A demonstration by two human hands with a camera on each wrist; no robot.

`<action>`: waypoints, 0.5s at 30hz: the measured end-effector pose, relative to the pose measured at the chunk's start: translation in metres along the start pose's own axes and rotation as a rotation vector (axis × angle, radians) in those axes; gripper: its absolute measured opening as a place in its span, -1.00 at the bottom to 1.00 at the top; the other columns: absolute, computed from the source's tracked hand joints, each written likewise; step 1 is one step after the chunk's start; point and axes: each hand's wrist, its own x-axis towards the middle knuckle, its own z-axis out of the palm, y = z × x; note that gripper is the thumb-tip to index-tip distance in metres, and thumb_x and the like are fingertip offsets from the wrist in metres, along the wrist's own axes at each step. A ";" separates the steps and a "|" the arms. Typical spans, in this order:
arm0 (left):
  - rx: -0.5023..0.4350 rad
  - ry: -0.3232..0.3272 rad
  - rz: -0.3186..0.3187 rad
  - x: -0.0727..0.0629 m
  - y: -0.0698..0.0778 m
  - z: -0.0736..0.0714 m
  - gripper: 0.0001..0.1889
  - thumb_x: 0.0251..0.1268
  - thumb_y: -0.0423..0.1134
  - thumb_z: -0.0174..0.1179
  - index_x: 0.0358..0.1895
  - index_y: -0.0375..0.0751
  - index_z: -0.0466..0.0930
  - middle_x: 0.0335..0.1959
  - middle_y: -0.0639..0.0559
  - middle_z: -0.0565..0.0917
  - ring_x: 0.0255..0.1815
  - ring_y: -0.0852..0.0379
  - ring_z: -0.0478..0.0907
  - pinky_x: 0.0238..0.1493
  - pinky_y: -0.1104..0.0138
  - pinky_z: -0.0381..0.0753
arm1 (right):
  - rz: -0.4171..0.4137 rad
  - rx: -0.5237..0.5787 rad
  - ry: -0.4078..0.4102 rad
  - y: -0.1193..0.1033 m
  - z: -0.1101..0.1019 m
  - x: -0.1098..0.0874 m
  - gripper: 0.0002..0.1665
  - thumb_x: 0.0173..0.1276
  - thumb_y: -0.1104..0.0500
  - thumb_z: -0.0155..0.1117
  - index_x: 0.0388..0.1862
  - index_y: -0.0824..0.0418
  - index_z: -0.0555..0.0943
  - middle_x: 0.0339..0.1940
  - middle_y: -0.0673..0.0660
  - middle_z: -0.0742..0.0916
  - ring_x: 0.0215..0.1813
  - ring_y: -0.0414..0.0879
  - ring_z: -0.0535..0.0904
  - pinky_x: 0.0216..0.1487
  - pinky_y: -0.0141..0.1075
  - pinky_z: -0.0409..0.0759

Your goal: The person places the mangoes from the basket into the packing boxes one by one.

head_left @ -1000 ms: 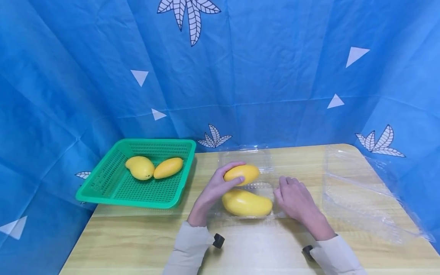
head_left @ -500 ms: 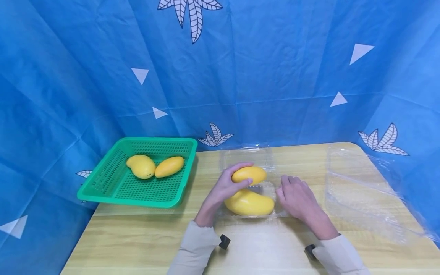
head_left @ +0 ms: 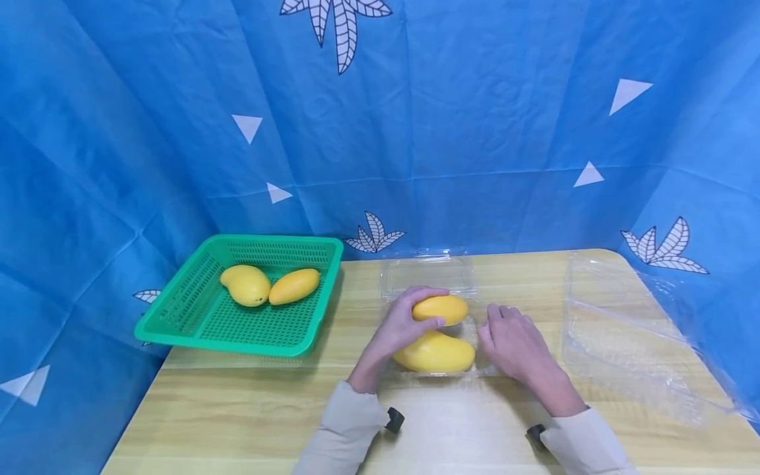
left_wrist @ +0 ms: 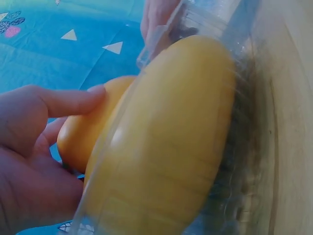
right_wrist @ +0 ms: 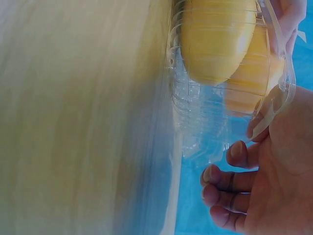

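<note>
My left hand (head_left: 405,324) grips an orange-yellow mango (head_left: 441,309) between thumb and fingers, low over the back part of a clear plastic clamshell container (head_left: 470,330). A larger yellow mango (head_left: 436,353) lies in the container's front part. In the left wrist view, the larger mango (left_wrist: 166,132) stands in front and partly covers the held mango (left_wrist: 78,139). The container's lid (head_left: 427,274) is folded back towards the curtain. At the right edge, my right hand (head_left: 515,344) pinches the container's rim (right_wrist: 288,93) by thumb and index finger, its other fingers curled loosely.
A green plastic basket (head_left: 323,307) stands on the left of the wooden table (head_left: 237,415), holding a yellow mango (head_left: 246,285) and an orange-yellow mango (head_left: 295,286). More clear plastic containers (head_left: 635,343) lie at the right. A blue curtain (head_left: 487,119) hangs behind.
My left hand has moved right and slightly down with its mango, bringing it closer above the container. My right hand has stayed at the container's right edge.
</note>
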 end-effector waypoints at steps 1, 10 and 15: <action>0.024 0.009 -0.013 0.000 0.000 0.002 -0.50 0.27 -0.27 0.44 0.30 0.05 0.64 0.26 -0.06 0.55 0.21 -0.05 0.50 0.20 0.02 0.55 | -0.001 0.001 -0.001 0.000 0.000 0.000 -0.81 0.45 0.21 0.02 -0.41 0.16 0.34 -0.56 0.06 0.40 -0.44 -0.02 0.32 -0.39 -0.18 0.36; 0.214 0.005 -0.035 0.002 0.005 0.012 -0.48 0.24 -0.33 0.44 0.28 0.13 0.66 0.31 -0.01 0.54 0.30 -0.08 0.46 0.31 -0.12 0.42 | -0.007 0.009 0.008 0.001 0.001 -0.001 -0.81 0.46 0.22 0.03 -0.41 0.16 0.34 -0.56 0.05 0.39 -0.45 -0.03 0.31 -0.40 -0.20 0.35; 0.283 -0.014 -0.017 0.004 0.006 0.016 -0.47 0.23 -0.34 0.44 0.29 0.06 0.65 0.35 -0.02 0.51 0.35 -0.07 0.42 0.36 -0.08 0.40 | -0.005 0.010 0.004 0.001 0.000 0.000 -0.81 0.47 0.21 0.03 -0.40 0.16 0.35 -0.55 0.06 0.40 -0.43 -0.02 0.33 -0.39 -0.20 0.36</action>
